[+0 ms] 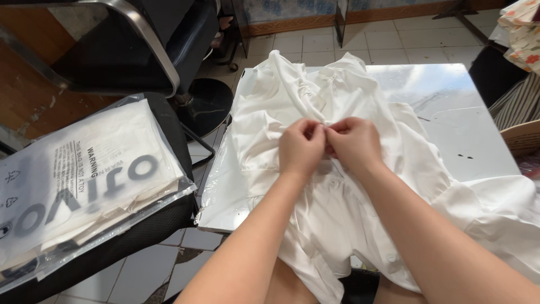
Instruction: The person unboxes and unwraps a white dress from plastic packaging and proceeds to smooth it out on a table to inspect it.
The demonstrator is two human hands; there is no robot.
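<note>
A white shirt [343,95] lies crumpled across a shiny metal table [450,95], its lower part hanging over the near edge. My left hand [301,149] and my right hand [354,141] meet at the middle of the shirt. Both pinch the fabric at its front, fingertips touching each other. What lies between the fingers is hidden.
A stack of folded white garments in clear plastic bags [79,180] rests on a black chair seat [140,231] at the left. A black salon chair with a round base [205,104] stands behind it. Floral cloth [523,31] and a woven basket [520,138] sit at the right edge.
</note>
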